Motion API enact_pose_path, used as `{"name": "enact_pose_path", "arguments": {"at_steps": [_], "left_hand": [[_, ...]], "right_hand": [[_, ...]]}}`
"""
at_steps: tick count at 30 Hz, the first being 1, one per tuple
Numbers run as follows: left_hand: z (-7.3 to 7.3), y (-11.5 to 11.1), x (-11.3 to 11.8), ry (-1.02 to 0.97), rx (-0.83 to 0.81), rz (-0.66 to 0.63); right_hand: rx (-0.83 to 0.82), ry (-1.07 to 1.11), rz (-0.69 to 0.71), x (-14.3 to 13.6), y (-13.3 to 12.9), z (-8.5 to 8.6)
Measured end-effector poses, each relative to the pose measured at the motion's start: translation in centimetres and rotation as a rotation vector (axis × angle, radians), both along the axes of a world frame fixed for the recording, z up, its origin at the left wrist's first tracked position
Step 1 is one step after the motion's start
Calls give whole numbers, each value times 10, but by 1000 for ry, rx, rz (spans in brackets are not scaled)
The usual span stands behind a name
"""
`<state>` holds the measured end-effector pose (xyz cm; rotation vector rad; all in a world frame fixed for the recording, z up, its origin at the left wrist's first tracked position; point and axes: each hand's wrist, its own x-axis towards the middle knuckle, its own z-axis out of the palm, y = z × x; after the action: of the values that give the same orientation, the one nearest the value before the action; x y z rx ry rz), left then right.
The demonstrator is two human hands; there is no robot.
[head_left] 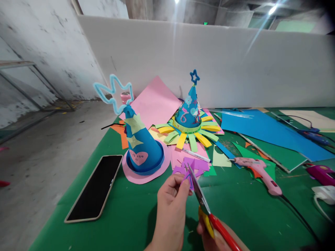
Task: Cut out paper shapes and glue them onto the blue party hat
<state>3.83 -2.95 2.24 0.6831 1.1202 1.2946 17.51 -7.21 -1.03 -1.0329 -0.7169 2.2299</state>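
Observation:
My left hand (pixel 172 198) pinches a small piece of purple paper (pixel 186 179) near the table's front. The scissors (pixel 200 195), with red and yellow handles, are in my right hand (pixel 216 233); their blades are parted beside the purple piece. More purple paper (pixel 195 165) lies just beyond on pink paper (pixel 174 153). To the left, a blue cone hat (pixel 149 146) with pale stars, a pink heart and a pink brim leans left, a light blue star on its tip. A second blue cone hat (pixel 188 113) with yellow and green strips stands behind.
A phone (pixel 95 188) lies at the left on the green table (pixel 125 216). A pink glue gun (pixel 258 169) with a black cord is at the right. Blue sheets (pixel 264 129), a white marker (pixel 197 155), a large pink sheet (pixel 154 101) and a white plug (pixel 324 193) lie around.

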Motion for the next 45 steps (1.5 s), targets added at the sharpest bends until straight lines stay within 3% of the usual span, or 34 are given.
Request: {"name": "enact_pose_path", "arguments": {"at_steps": [11,18,32,40,45], "left_hand": [[2,0,3,-32,-14,13],[5,1,4,-52,-36,34],[1,1,5,-71,-37,28],[2,2,6,-49,-23,14],[4,3,6,-50,-28,8]], "right_hand": [[47,-36,61,2,5,-8],[10,9,-58,-8,2,-13],[-21,30,-85,-13,1,-22],[-65,87,-104,-13,-1,-37],[-13,53,-121,-11,-1,-39]]}}
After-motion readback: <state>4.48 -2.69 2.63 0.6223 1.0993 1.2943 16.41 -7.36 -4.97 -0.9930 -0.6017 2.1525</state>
